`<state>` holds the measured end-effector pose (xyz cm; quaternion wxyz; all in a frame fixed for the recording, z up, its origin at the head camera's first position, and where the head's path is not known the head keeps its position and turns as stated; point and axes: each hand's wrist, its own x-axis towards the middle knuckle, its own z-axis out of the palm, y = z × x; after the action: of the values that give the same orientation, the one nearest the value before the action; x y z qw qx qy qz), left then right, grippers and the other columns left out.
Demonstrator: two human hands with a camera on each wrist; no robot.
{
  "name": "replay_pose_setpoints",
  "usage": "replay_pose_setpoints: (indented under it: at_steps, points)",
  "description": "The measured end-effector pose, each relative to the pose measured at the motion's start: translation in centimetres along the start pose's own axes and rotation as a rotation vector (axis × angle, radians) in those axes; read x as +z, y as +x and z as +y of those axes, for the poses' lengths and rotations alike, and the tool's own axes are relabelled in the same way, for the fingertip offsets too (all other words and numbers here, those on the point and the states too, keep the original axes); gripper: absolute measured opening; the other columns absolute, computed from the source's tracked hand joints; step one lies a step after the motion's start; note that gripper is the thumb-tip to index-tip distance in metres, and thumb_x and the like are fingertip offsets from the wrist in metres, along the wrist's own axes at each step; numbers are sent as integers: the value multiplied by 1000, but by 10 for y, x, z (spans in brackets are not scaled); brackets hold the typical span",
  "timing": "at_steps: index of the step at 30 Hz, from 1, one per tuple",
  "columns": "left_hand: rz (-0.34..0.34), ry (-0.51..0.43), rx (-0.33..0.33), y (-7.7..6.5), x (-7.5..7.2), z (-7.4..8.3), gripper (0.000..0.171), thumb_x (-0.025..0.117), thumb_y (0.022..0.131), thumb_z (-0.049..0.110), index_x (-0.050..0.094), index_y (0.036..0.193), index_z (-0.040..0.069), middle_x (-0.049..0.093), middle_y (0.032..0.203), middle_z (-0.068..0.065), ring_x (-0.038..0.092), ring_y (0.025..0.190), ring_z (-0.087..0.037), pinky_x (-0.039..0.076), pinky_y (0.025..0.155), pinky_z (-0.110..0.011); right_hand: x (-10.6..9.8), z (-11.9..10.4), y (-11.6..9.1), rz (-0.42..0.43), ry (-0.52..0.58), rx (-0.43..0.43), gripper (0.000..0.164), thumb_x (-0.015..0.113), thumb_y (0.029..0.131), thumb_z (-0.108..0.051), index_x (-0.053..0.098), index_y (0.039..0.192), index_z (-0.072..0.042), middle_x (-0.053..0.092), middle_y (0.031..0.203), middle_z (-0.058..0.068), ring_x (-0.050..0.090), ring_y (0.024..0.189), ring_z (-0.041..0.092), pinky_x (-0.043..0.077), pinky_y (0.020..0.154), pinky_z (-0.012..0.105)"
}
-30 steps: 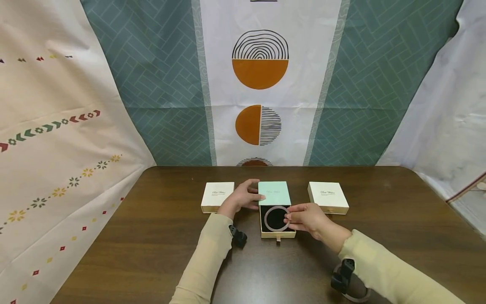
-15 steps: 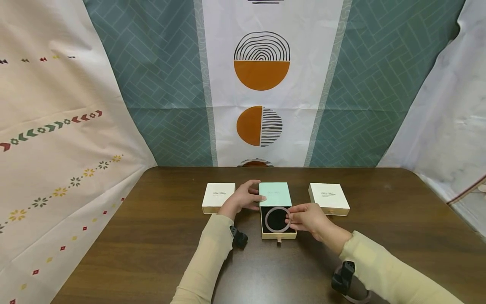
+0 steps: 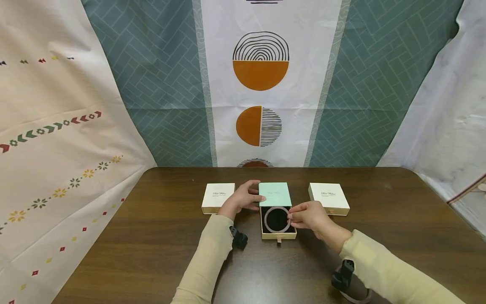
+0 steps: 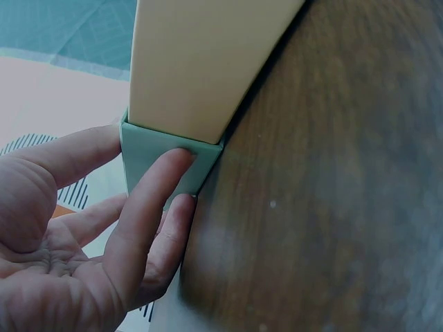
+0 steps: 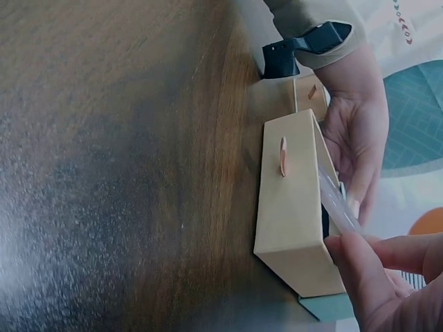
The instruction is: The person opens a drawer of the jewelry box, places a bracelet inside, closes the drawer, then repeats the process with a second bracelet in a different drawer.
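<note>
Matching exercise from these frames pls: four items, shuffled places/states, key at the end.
Items
1. Left hand
2. Right hand
3. Drawer
4. Second bangle

Places/states
A. Lies on the table, partly hidden by the right sleeve
B. Sticks out of the mint cover, black inside
C. Pinches the pale bangle at its edge
D. Holds the side of the mint cover

Pairs: 1-D, 2-C, 3-B, 4-A

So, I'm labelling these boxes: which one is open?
The mint-green box in the middle: its drawer is pulled out, while both white boxes look shut.
</note>
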<state>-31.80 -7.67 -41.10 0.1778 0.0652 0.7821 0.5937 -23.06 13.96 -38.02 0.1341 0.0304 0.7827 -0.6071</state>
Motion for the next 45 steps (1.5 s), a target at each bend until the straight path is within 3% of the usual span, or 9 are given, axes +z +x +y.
replay_pose_setpoints:
  at_steps: [10,27,45]
  points:
    - [-3,1,0,1,0,-1,70,68,88,8,32,148,12,44,134,-26,64,102,-36,59,73,-40,-4,2,4,-3,23,-44,24,62,86,6,58,105,21,68,83,11,68,70,12,59,66,27]
    - [0,-4,-4,1,2,-3,69,68,88,8,34,147,13,44,134,-26,63,104,-36,59,73,-40,-6,7,0,48,21,-52,25,67,83,6,56,102,18,66,87,14,68,71,14,59,71,34]
    - [-3,-17,-14,0,0,0,71,69,87,7,32,148,12,43,135,-26,66,97,-34,59,73,-39,0,7,-21,63,-29,-61,24,60,92,-5,61,106,13,68,92,15,67,82,19,58,78,34]
